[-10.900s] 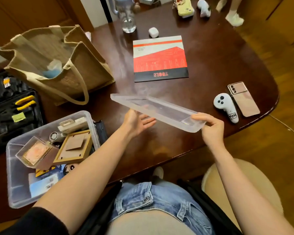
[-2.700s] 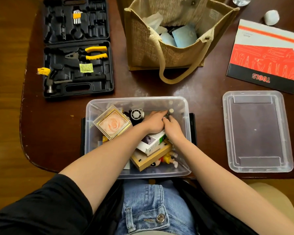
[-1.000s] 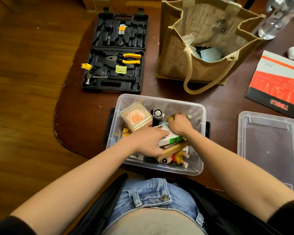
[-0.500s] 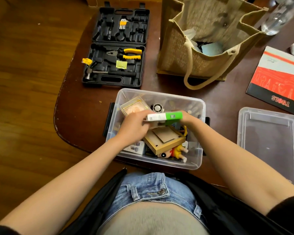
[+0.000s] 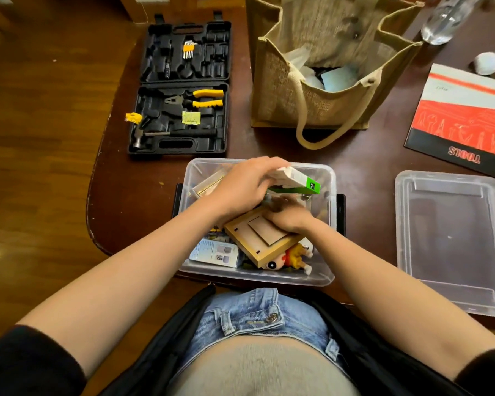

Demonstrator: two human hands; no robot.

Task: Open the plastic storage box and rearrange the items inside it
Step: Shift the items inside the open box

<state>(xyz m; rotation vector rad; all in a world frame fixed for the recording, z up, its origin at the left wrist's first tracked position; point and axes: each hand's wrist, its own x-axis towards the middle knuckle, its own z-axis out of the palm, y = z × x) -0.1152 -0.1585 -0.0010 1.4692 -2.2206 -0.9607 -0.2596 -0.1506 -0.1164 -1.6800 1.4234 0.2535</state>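
Both hands work inside the open storage box (image 5: 327, 224) at the surface's (image 5: 143, 201) near edge.

The left hand (image 5: 245, 185) curls around a white-and-green carton (image 5: 296, 181), lifted above the rim. The right hand (image 5: 290, 217), fingers bent but blurred, rests on a wooden frame (image 5: 257, 241); its grip is unclear. The lid (image 5: 452, 241) lies just right, with bare surface between.

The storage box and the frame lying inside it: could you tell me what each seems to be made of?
The storage box looks like clear, glossy plastic: its contents show through the walls. The frame looks like pale, unfinished wood or fibreboard, matte, with a flat brownish back panel.
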